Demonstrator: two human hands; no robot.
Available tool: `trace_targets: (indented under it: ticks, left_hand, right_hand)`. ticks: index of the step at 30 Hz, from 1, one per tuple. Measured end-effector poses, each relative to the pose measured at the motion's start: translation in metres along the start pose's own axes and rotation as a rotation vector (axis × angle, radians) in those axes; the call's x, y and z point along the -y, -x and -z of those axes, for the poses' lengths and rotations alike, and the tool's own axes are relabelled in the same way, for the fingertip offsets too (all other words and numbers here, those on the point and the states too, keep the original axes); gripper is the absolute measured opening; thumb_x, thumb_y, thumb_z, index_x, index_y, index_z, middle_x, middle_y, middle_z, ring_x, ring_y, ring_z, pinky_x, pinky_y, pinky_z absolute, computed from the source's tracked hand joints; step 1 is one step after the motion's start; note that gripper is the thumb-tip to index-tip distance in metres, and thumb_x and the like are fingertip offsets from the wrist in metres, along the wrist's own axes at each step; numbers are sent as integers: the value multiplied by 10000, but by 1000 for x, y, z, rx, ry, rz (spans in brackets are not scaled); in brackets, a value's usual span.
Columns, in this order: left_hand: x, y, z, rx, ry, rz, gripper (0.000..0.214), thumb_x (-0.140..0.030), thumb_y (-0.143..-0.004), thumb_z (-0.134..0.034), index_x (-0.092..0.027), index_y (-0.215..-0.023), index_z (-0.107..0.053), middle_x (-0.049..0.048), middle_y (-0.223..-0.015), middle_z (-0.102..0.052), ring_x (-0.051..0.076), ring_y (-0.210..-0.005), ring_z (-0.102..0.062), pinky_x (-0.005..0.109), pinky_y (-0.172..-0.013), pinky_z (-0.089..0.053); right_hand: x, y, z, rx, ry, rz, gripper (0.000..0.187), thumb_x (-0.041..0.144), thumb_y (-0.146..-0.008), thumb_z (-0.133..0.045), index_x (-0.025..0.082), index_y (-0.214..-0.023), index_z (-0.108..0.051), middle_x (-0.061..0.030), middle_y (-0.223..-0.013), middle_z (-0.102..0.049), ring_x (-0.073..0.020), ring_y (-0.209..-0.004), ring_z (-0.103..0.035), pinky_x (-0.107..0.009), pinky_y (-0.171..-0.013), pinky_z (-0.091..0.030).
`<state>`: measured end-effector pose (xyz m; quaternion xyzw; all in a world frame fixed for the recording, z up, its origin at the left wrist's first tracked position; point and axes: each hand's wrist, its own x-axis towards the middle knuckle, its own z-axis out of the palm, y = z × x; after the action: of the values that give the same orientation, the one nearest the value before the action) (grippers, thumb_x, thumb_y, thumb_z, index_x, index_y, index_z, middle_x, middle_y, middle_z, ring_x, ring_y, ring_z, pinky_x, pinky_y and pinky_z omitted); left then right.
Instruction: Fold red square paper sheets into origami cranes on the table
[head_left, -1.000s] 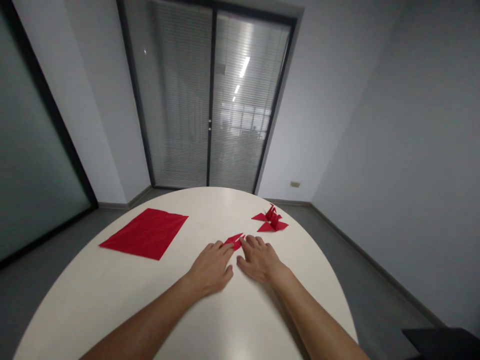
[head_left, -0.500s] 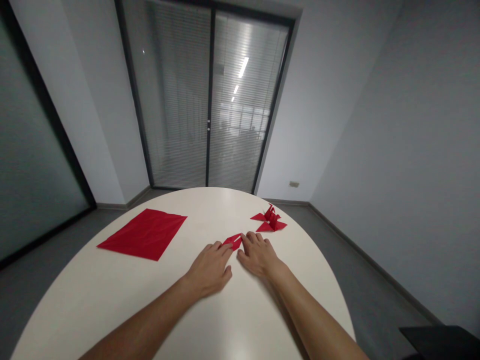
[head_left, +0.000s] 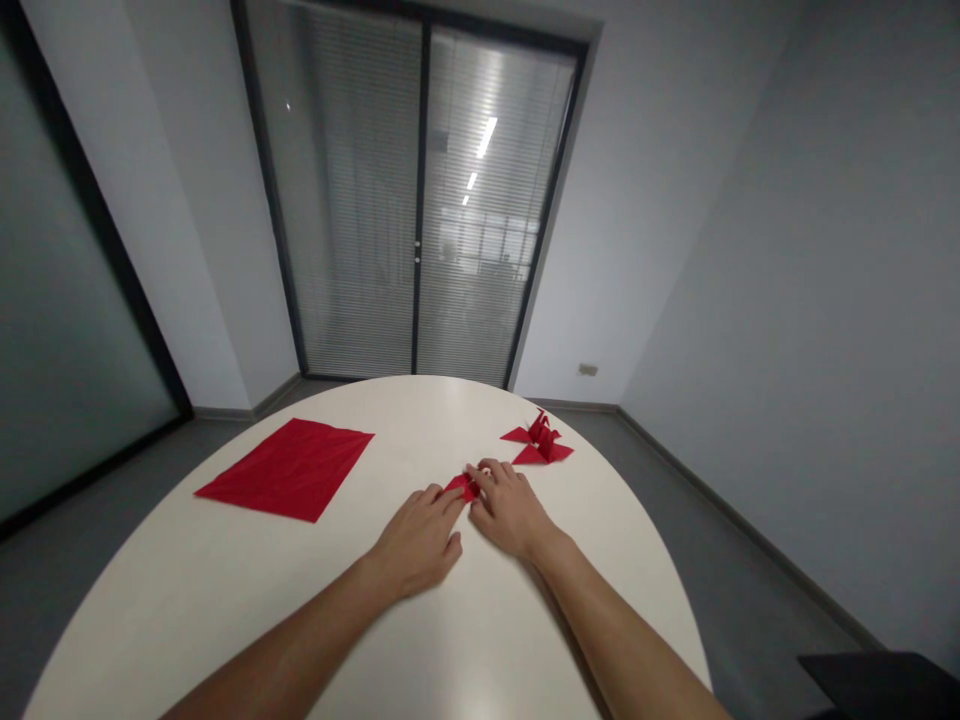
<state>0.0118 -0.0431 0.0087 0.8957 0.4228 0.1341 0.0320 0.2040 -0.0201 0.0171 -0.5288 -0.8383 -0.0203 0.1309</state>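
A small piece of folded red paper [head_left: 463,487] lies on the white table between my two hands. My left hand [head_left: 420,540] rests its outstretched fingertips on the paper's left part, its thumb held apart below. At the paper's right end is my right hand [head_left: 514,512], index finger laid across the top and thumb curled in close beneath, closed about that end. Part of the paper is hidden under these fingers. Just beyond my right hand stands a folded red paper crane [head_left: 541,440], its wings spread.
A larger red paper sheet [head_left: 289,470] lies flat at the left of the round white table [head_left: 360,640]. A black object [head_left: 885,680] shows at the lower right, beyond the table's edge. Glass doors with blinds [head_left: 420,200] and walls stand behind.
My right hand has shifted slightly left, its fingers now over the paper's right end, which covers less space than before. My left hand stays almost in place.
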Motion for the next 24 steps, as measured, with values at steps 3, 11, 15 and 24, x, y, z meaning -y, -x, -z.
trace_targets:
  ticks: [3, 11, 15, 24]
  left_hand:
    - [2, 0, -3, -7, -7, -6, 453, -248, -920, -469, -164, -1363, -521, 117, -1402, -568, 294, -1256, -474, 451, -1086, -389]
    - [4, 2, -1, -26, 26, -8, 413, -224, -903, -478, -175, -1310, -530, 117, -1385, -545, 277, -1173, -491, 435, -1046, -420]
    - [1, 1, 1, -22, 30, -4, 400, -237, -905, -485, -178, -1296, -542, 115, -1378, -549, 282, -1178, -483, 440, -1054, -413]
    - [1, -1, 2, -16, 48, 9, 442, -245, -895, -490, -179, -1330, -540, 116, -1411, -539, 296, -1225, -468, 452, -1070, -399]
  right_hand:
    - [3, -1, -2, 27, -25, 104, 505, 253, -940, -471, 225, -1443, -509, -118, -1370, -531, -269, -1212, -463, -406, -1031, -365]
    - [5, -3, -9, 59, -54, 24, 505, 328, -970, -458, 225, -1462, -512, -138, -1443, -478, -286, -1274, -420, -446, -1080, -324]
    - [0, -2, -10, 83, -64, -6, 516, 358, -977, -440, 272, -1483, -489, -127, -1479, -460, -294, -1314, -409, -460, -1085, -325]
    - [-12, -5, -12, 133, -22, -105, 612, 486, -961, -452, 289, -1539, -405, -143, -1607, -329, -376, -1423, -328, -519, -1118, -267]
